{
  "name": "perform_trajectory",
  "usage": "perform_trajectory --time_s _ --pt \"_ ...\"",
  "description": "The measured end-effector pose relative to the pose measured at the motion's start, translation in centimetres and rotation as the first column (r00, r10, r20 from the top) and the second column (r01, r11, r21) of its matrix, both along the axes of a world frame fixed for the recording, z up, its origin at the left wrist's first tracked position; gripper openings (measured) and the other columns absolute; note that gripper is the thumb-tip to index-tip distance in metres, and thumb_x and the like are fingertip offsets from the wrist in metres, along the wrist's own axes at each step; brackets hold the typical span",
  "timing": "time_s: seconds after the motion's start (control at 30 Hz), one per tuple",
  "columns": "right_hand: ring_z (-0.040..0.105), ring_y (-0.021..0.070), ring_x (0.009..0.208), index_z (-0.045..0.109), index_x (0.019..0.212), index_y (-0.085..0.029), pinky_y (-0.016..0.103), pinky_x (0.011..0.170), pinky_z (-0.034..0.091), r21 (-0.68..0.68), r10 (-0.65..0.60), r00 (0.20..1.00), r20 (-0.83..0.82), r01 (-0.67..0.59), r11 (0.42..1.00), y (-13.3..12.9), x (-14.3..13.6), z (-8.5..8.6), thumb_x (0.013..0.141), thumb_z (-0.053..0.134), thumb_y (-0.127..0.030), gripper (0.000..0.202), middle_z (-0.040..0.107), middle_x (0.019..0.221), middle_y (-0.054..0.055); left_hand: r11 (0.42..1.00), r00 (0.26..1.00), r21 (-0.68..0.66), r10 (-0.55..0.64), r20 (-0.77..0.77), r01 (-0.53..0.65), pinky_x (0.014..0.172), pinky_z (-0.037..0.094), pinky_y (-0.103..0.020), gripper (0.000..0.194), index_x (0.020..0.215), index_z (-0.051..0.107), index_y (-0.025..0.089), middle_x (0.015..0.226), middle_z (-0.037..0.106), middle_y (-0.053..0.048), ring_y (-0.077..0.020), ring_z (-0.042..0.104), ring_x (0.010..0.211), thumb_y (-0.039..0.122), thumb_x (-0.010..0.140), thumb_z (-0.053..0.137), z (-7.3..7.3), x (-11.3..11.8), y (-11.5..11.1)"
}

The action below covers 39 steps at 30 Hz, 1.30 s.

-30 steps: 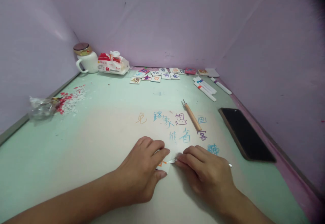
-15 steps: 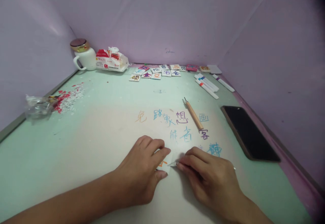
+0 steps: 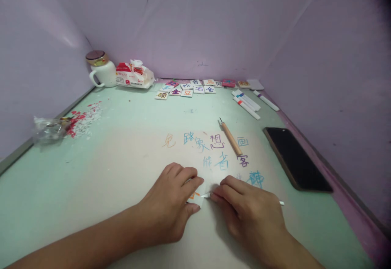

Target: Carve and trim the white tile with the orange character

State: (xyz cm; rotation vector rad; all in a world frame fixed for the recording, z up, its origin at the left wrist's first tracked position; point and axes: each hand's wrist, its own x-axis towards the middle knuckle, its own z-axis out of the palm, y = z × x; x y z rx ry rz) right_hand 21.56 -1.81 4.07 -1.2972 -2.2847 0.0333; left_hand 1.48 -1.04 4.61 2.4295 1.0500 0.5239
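Between the thumb and fingers of my left hand (image 3: 172, 202) a small white tile (image 3: 197, 202) is pinned on the table; its orange character is partly covered by the fingers. My right hand (image 3: 249, 208) grips a slim knife (image 3: 205, 195) with a pale pointed blade. The blade tip lies at the tile's right edge, and the white rear end of the handle shows past the back of the hand. Beyond both hands lies a wooden-handled carving tool (image 3: 231, 138) with a thin dark tip.
Coloured characters (image 3: 217, 141) are written on the tabletop (image 3: 137, 171). A phone (image 3: 296, 159) lies at right, with several markers (image 3: 247, 104) behind it. Character tiles (image 3: 198, 89) line the back, beside a tissue pack (image 3: 134, 77) and mug (image 3: 105, 73). Red-white shavings (image 3: 84, 120) and a plastic bag (image 3: 50, 128) are left.
The knife blade shows more clearly at the tile's edge, and more of the handle's rear end is visible. The view has shifted slightly; both hands keep their grips.
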Motion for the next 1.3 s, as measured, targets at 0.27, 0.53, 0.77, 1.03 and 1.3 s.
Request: perform_trajectory --time_s 0.27,0.53,0.77,1.03,1.3 --pt "0.053 0.013 0.041 0.062 0.061 -0.022 0.03 0.042 0.025 0.07 -0.117 0.993 0.033 0.115 0.991 -1.2 -0.7 -0.3 0.088 0.044 -0.022 0.033 0.057 0.054 -0.002 1.0 1.0 0.01 0.006 0.006 -0.006 0.084 0.041 -0.048 0.039 0.117 0.049 0.015 0.11 0.052 -0.012 -0.0269 0.045 0.094 0.013 0.078 0.051 0.0 0.0 0.0" --pt "0.058 0.012 0.049 0.065 0.075 -0.02 0.026 0.045 0.032 0.08 -0.143 0.989 -0.039 0.145 0.986 -1.5 -0.5 -1.4 0.093 0.042 -0.027 0.03 0.064 0.065 -0.001 0.995 0.995 0.065 0.067 0.079 -0.072 0.083 0.045 -0.048 0.041 0.117 0.046 0.016 0.109 0.053 -0.014 -0.0286 0.049 0.097 0.014 0.077 0.052 -0.7 -0.1 -0.3" --pt "0.057 0.0137 0.047 0.062 0.073 -0.021 0.027 0.041 0.028 0.072 -0.231 0.973 0.019 0.229 0.971 -0.5 -0.3 -1.4 0.096 0.037 -0.033 0.036 0.063 0.064 -0.001 0.988 0.991 0.1 0.11 0.069 -0.117 0.08 0.044 -0.049 0.043 0.118 0.046 0.012 0.106 0.052 -0.015 -0.0285 0.05 0.093 0.016 0.075 0.055 -1.0 0.0 -0.5" --pt "0.059 0.0119 0.052 0.064 0.077 -0.021 0.024 0.045 0.034 -0.023 -0.185 0.977 -0.109 0.184 0.983 -1.1 0.0 -1.1 0.093 0.041 -0.029 0.029 0.065 0.068 -0.001 0.989 0.992 0.082 0.122 0.016 -0.123 0.08 0.043 -0.049 0.041 0.116 0.046 0.013 0.104 0.051 -0.014 -0.0278 0.049 0.091 0.016 0.076 0.054 -0.6 0.0 -0.6" --pt "0.058 0.0122 0.048 0.064 0.073 -0.021 0.025 0.042 0.033 -0.009 -0.147 0.983 -0.108 0.147 0.989 -1.3 -0.5 -0.8 0.091 0.044 -0.028 0.028 0.063 0.063 -0.002 0.988 0.992 0.085 0.126 0.002 -0.126 0.08 0.043 -0.049 0.041 0.117 0.044 0.014 0.106 0.05 -0.013 -0.0282 0.049 0.092 0.017 0.077 0.053 -0.7 0.1 -0.7"
